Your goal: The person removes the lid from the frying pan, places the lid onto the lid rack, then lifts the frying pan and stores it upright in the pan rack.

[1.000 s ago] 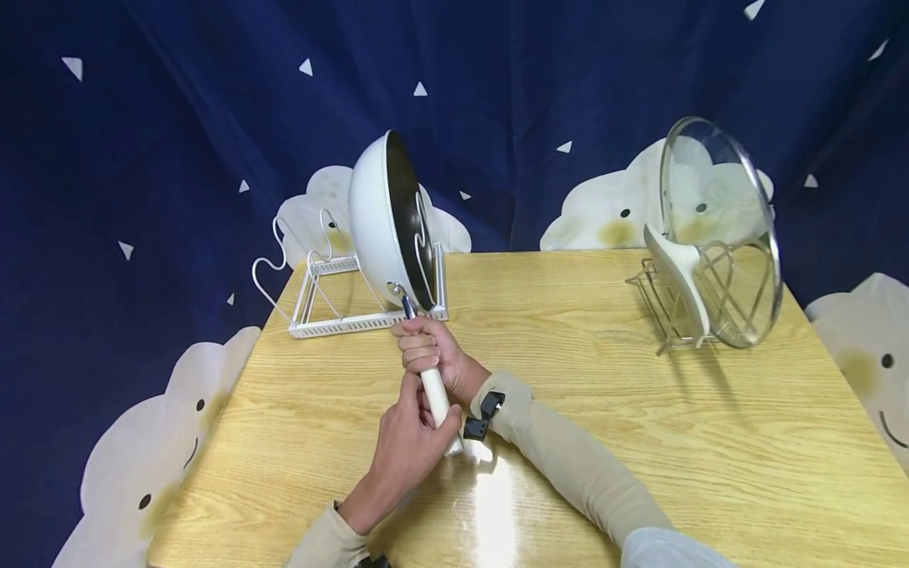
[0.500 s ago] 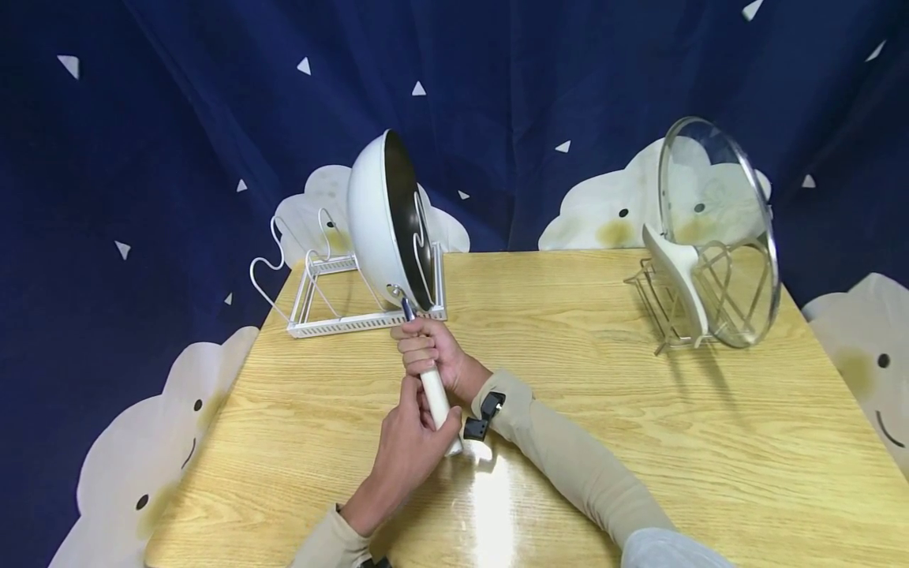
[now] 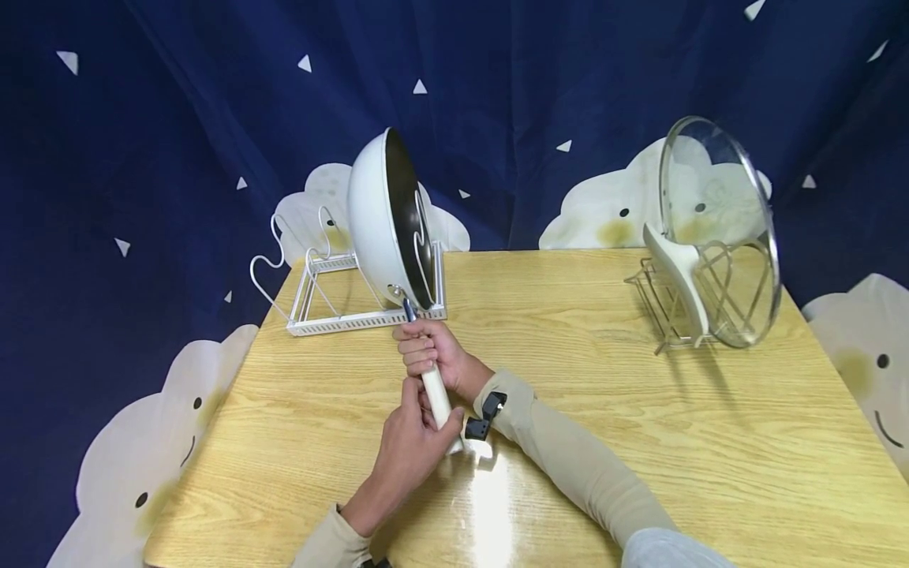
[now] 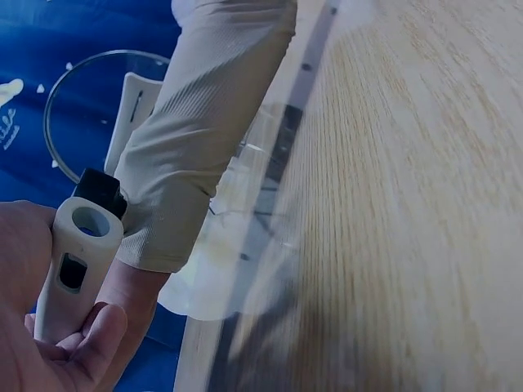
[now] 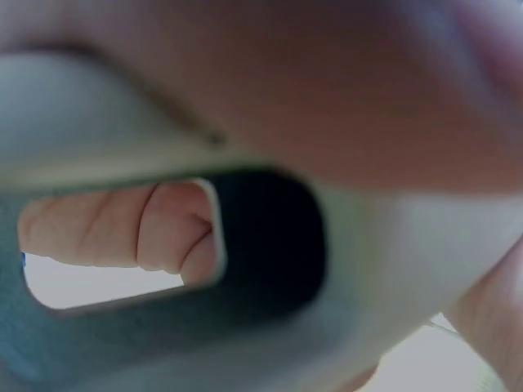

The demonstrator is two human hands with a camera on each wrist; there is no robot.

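A white frying pan (image 3: 371, 213) with a deep, wok-like bowl and dark inside stands on edge in the white wire rack (image 3: 348, 322), bowl turned to the right. Its pale handle (image 3: 436, 394) points down toward me. My right hand (image 3: 443, 355) grips the handle near the bowl, fingers wrapped round it. Lower down, my left hand (image 3: 412, 450) holds the handle's end between thumb and fingers. In the left wrist view the handle's end (image 4: 78, 269) shows its hanging holes. The right wrist view is filled by a blurred close-up of handle and fingers.
At the right, a glass lid (image 3: 717, 189) with a metal rim and white handle (image 3: 678, 268) stands upright in a wire stand (image 3: 663, 312). Wooden table (image 3: 561, 331) lies underneath. A dark blue curtain (image 3: 497, 95) with cloud shapes hangs behind.
Both hands and the pan stay almost in place. Only a very slight shift of the hands and the view shows.
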